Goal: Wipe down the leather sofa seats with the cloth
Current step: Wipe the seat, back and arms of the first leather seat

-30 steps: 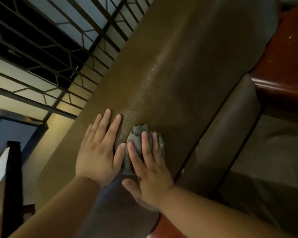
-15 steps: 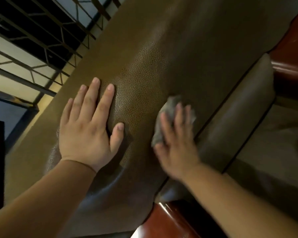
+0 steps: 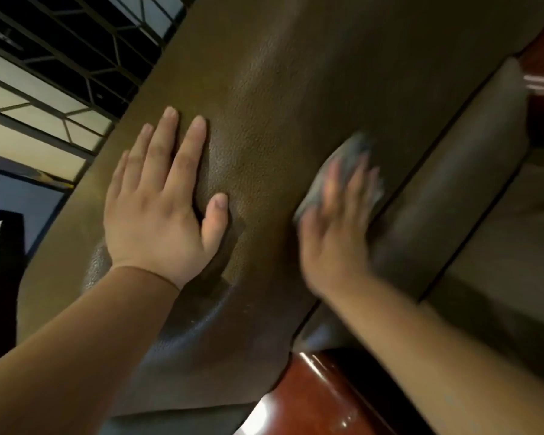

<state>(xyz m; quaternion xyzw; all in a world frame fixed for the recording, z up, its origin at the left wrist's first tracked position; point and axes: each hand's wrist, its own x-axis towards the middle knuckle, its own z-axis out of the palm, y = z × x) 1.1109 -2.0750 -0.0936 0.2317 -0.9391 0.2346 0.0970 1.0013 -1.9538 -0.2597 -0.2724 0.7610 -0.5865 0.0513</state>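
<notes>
1. The left hand (image 3: 157, 215) is lying flat on the brown leather sofa cushion (image 3: 296, 98), its 4 fingers straight and close together and its thumb spread to the side; this grip is released and is grasping nothing.
2. The leather is dimpling under the heel of that hand, with a curved crease showing just below the wrist.
3. The right hand (image 3: 333, 233) is pressing the grey cloth (image 3: 343, 171) against the same cushion, with straight fingers spread over it; the grip is not clenched round the cloth, though the hand is blurred and its fingertips are hard to make out.
4. The cloth is lying bunched under the right fingers, and part of it is sticking out beyond the fingertips and on the thumb side.
5. The right grip is sitting just beside the dark seam where the cushion is meeting a rounded leather bolster (image 3: 453, 189).
6. The 2 hands are apart, with bare leather between them.
7. Glossy red-brown wooden trim (image 3: 321, 400) is showing below the right forearm, and a dark metal window grille (image 3: 60, 58) is standing beyond the left hand.
</notes>
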